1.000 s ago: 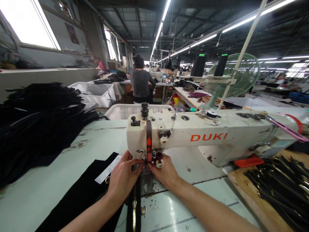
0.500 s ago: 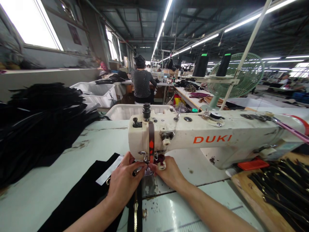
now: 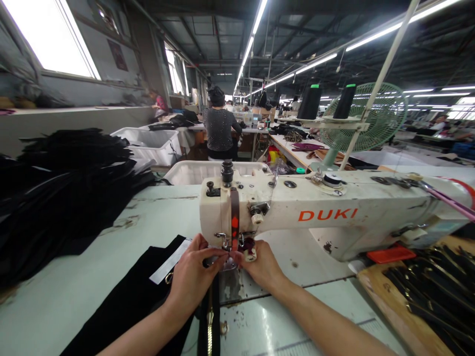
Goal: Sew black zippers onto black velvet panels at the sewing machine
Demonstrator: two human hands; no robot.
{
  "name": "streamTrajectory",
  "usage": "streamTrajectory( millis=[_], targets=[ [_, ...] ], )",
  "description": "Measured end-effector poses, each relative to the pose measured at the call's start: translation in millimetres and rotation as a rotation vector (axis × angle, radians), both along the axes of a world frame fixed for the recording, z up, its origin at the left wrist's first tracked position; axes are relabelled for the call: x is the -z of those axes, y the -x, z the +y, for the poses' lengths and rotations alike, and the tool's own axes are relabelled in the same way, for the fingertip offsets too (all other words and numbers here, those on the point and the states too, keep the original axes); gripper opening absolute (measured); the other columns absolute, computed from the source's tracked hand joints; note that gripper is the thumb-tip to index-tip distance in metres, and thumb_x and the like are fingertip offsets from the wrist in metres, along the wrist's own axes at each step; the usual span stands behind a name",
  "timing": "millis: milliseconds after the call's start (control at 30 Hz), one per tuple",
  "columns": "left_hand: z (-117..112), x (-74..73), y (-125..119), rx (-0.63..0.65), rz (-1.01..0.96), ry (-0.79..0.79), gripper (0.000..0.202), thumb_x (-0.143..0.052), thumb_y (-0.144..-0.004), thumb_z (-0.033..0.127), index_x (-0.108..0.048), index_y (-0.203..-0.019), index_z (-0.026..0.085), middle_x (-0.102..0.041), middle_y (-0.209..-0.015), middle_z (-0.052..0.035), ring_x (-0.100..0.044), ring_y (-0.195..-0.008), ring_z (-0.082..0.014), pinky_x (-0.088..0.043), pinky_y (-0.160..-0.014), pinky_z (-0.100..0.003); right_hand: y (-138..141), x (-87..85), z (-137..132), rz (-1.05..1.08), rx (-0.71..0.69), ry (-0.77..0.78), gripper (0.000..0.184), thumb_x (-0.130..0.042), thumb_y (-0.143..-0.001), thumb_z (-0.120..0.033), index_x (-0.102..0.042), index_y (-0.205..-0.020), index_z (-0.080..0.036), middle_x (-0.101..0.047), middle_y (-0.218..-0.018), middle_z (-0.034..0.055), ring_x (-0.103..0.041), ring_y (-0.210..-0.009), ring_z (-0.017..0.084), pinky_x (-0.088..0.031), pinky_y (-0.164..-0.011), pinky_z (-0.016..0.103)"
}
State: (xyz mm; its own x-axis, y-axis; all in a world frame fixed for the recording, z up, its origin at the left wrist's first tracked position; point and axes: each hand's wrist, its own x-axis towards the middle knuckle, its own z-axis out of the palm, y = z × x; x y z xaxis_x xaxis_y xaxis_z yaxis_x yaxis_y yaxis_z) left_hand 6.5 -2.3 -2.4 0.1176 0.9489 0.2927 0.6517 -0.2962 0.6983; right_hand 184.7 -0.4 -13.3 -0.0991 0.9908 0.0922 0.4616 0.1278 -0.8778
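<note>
At the needle area of a white sewing machine (image 3: pixel 278 205), my two hands meet with their fingertips almost touching. My left hand (image 3: pixel 193 274) pinches thumb and forefinger together just below the presser bar. From the other side, my right hand (image 3: pixel 261 267) reaches in with its fingers closed beside the needle. Whatever lies between the fingertips is too small to make out. Under my left wrist lies black fabric (image 3: pixel 122 301) with a white strip (image 3: pixel 168 262) along it. A black zipper with gold teeth (image 3: pixel 210 326) runs toward me from below the needle.
Black cut pieces (image 3: pixel 59 198) are heaped at the left. More gold-toothed zippers (image 3: pixel 438 291) lie on a wooden board (image 3: pixel 386 296) at the right, near a red tray (image 3: pixel 391 253). A white bin (image 3: pixel 185 170) stands behind the machine; a person (image 3: pixel 220 126) sits beyond.
Both hands stay at the needle, their fingertips shifting only slightly. The whole view has moved a little; the fabric and zipper lie as before.
</note>
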Motion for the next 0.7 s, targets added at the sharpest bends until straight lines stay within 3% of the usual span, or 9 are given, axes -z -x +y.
streamTrajectory(
  millis=[267,700],
  targets=[
    [6.2,1.8,2.3,-0.067,0.003,0.032,0.02,-0.064,-0.075,0.039,-0.08,-0.076,0.027,-0.066,-0.095,-0.0056,-0.065,-0.091,-0.0271,-0.055,-0.079,-0.037,-2.5,-0.5,0.3,-0.071,0.105,-0.083,0.021,-0.056,-0.074,-0.01,-0.052,-0.055,-0.02,-0.054,-0.055,-0.002,-0.052,-0.057,0.016,-0.032,-0.052,0.023],
    [6.5,-0.2,0.7,-0.079,-0.009,0.067,0.019,-0.066,-0.072,0.039,-0.08,-0.073,0.027,-0.061,-0.087,-0.0049,-0.064,-0.084,-0.0261,-0.054,-0.077,-0.038,-1.5,-0.5,-0.1,-0.086,0.105,-0.101,0.019,-0.056,-0.074,-0.006,-0.055,-0.06,-0.018,-0.056,-0.062,-0.0016,-0.051,-0.058,0.015,-0.034,-0.055,0.023]
  ],
)
